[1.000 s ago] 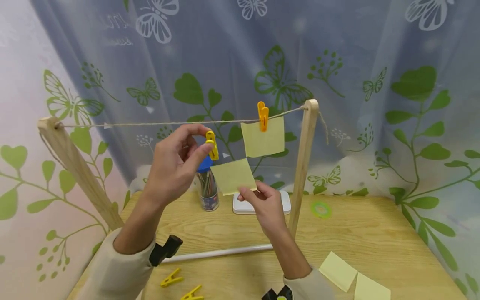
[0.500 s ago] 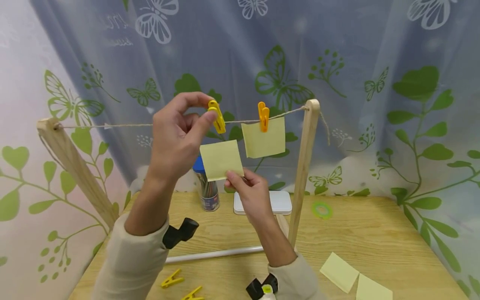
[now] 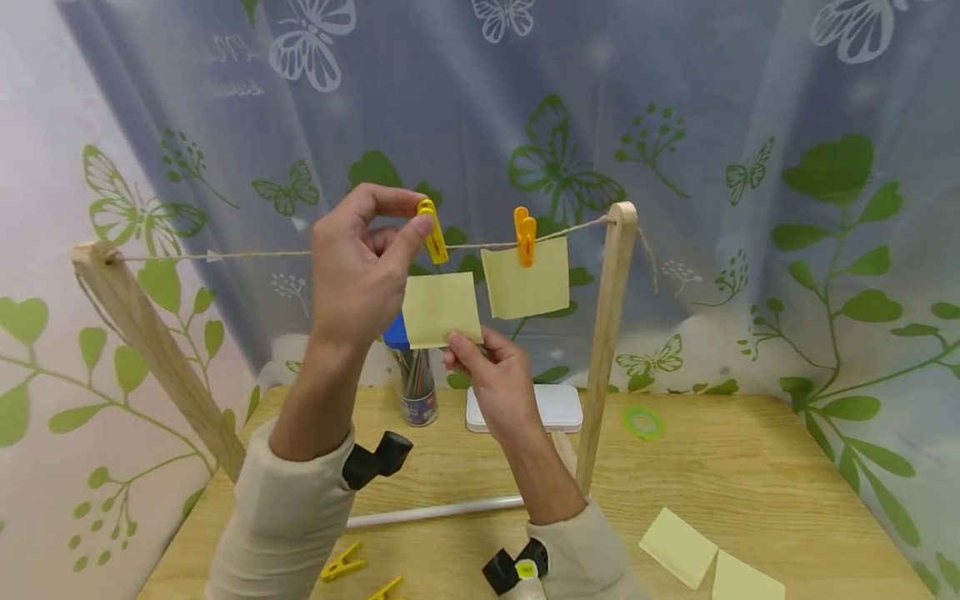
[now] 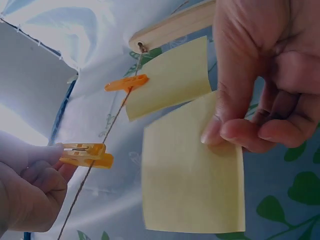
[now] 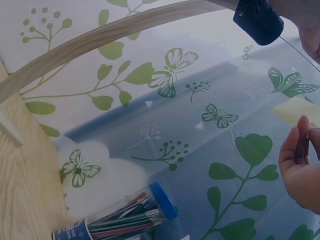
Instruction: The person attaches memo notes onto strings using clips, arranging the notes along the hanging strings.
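My left hand (image 3: 363,258) pinches a yellow clothespin (image 3: 436,237) between thumb and fingertips at the string (image 3: 262,253). In the left wrist view the clothespin (image 4: 86,155) lies across the string. Just below it, my right hand (image 3: 498,379) holds a pale yellow paper note (image 3: 441,310) by its lower right corner, thumb in front. A small gap shows between this note's top edge and the clothespin. To the right, another yellow note (image 3: 528,283) hangs from the string under an orange clothespin (image 3: 526,236).
Wooden posts (image 3: 609,333) hold the string at both ends. Behind my hands stand a blue-lidded jar of pencils (image 3: 416,387) and a white case (image 3: 561,407). Yellow clothespins (image 3: 343,564) and more notes (image 3: 678,546) lie on the table near a white rod (image 3: 438,510).
My left hand has risen with the yellow clothespin to the string. The right hand has moved up and left, bringing its note beneath the clothespin and more upright.
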Available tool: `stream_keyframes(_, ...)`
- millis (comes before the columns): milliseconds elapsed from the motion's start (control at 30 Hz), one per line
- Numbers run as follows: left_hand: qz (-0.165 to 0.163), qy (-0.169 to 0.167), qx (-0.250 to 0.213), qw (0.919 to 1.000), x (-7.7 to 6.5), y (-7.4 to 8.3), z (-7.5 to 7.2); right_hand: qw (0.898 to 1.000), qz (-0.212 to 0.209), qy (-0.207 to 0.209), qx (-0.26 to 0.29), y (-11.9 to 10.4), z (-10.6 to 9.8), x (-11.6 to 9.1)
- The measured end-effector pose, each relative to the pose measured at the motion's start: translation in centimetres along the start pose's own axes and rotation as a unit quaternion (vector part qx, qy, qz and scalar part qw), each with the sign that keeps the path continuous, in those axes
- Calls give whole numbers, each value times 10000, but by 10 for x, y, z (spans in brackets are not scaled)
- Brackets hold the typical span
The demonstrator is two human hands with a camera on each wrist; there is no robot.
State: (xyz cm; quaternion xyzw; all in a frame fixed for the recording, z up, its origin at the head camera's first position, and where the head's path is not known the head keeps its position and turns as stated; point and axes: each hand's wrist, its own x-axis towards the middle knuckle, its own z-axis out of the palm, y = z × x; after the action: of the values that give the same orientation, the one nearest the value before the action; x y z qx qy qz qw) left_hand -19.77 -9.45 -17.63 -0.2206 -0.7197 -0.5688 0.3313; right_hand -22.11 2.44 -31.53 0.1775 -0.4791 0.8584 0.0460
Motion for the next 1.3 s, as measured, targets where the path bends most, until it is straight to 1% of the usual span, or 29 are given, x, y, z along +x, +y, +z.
stream_keyframes(167,-263,-92,101,9996,-1,-2,-2,9999,92,26,98,-1,2,2)
stream_keyframes(300,-341,-157,141,9992,-2,-4,-3,9991,134,66,404,-1,5,3)
stream_keyframes(467,-443,-176,194,9987,-2,-5,-5,9974,135,-24,702,0,9,5)
stream_keyframes(700,-524,-284,248,9979,-3,-4,-6,9952,145,-262,931,-1,12,6)
stream_keyframes(1033,-687,-425,251,9964,-4,-3,-7,9933,205,-196,1117,-3,17,7)
stream_keyframes(1300,-641,-482,387,9960,-3,-4,-8,9931,234,-163,1141,-5,19,6)
